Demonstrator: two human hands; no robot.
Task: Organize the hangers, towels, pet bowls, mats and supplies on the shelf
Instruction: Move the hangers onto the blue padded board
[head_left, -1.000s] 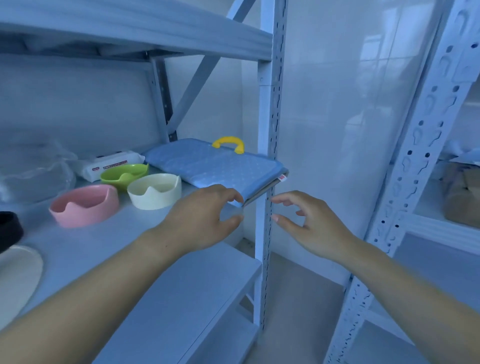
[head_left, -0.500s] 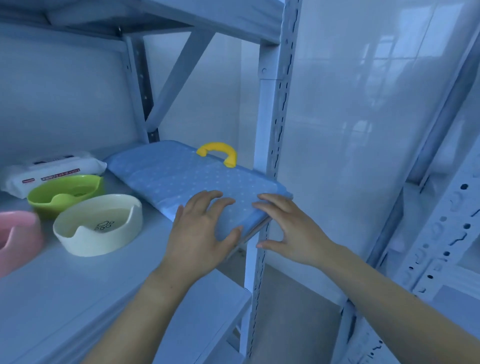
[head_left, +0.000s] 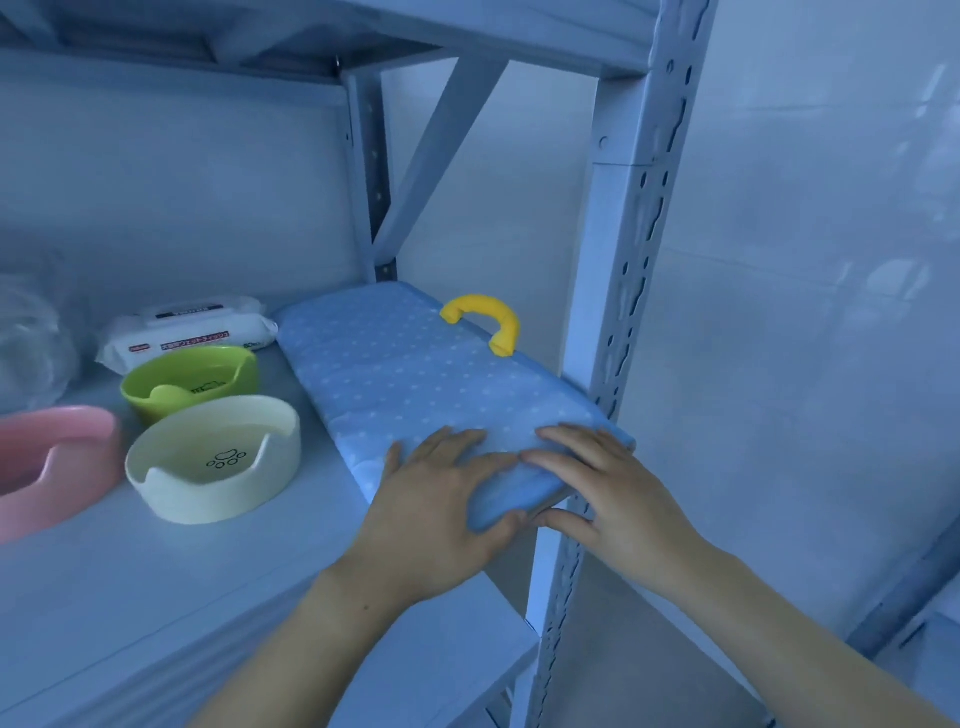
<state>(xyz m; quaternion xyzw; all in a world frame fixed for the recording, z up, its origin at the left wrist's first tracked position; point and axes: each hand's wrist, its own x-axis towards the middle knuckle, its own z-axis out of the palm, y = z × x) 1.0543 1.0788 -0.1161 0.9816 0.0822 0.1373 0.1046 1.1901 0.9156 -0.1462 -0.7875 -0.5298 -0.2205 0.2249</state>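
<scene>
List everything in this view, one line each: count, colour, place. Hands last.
blue white-dotted padded mat: one, blue, right end of shelf.
yellow curved plastic handle: one, yellow, mat's right edge.
cream paw-print pet bowl: one, cream, left of mat.
green plastic pet bowl: one, green, behind cream bowl.
pink plastic pet bowl: one, pink, far left, cropped.
white wet-wipes pack: one, white, behind green bowl.
clear crinkled plastic: one, transparent, back left.
pale metal shelf rack: one, pale, holds everything.
left hand: one, grips mat's near end.
right hand: one, grips same end.
</scene>
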